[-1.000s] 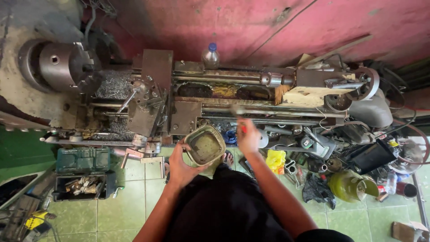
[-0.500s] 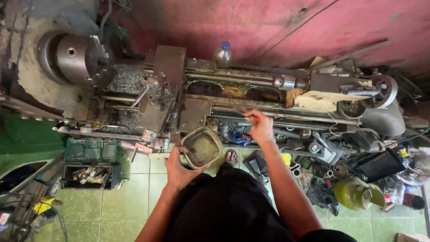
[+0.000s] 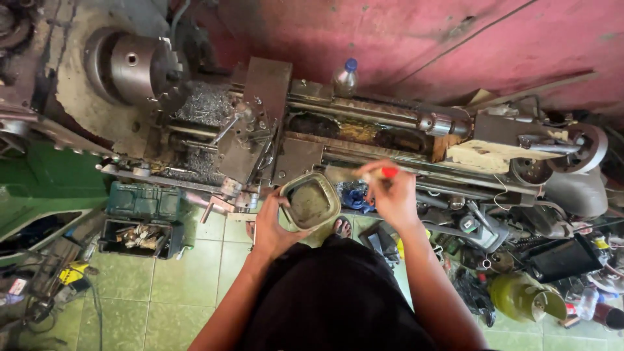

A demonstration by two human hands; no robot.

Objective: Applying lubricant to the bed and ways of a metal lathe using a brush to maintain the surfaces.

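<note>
Soft even daylight, faint shadows, slight wide-angle bending at edges, mild motion blur, dimmer corners

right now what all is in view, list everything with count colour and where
lathe: one, grey and rusty, across the middle against the red wall
chuck: one, grey steel, upper left on the lathe
plastic bottle: one, clear with blue cap, behind the lathe bed
square tin: one, dull metal with dark contents, centre, gripped at its rim
brush: one, red handle, blurred, centre right
tool case: one, dark green, open on the tiled floor at left
yellow-green jug: one, lower right among clutter
left hand: holds the tin
right hand: holds the brush over the lathe bed
</note>
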